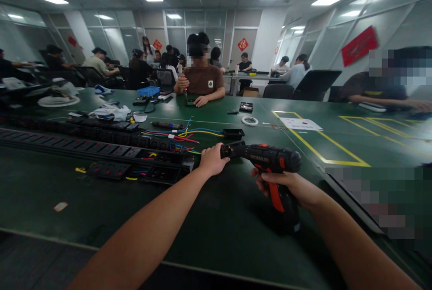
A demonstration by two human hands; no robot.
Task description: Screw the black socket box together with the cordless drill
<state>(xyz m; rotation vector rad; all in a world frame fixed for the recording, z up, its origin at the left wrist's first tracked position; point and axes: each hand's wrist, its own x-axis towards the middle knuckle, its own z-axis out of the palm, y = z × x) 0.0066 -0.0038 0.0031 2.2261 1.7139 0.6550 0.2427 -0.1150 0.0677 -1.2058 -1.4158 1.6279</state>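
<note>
An orange and black cordless drill (275, 158) is gripped by its handle in my right hand (293, 187). Its nose points left toward a small black plastic housing (225, 151), which my left hand (212, 161) grips with fingers curled round it. Whether the drill's tip touches anything inside the housing cannot be made out. Just beyond my left hand, blue, yellow and red wires (199, 132) run to an open black box (233, 133). Long black socket strips (67, 146) lie to the left of my left hand.
Nearer me lies a short black socket block (110, 169). A white tape roll (249, 121) and a paper sheet (300, 124) lie farther off. Across the green table (141, 213), a person in brown (202, 83) holds a screwdriver (185, 89). Other people sit beyond and at right.
</note>
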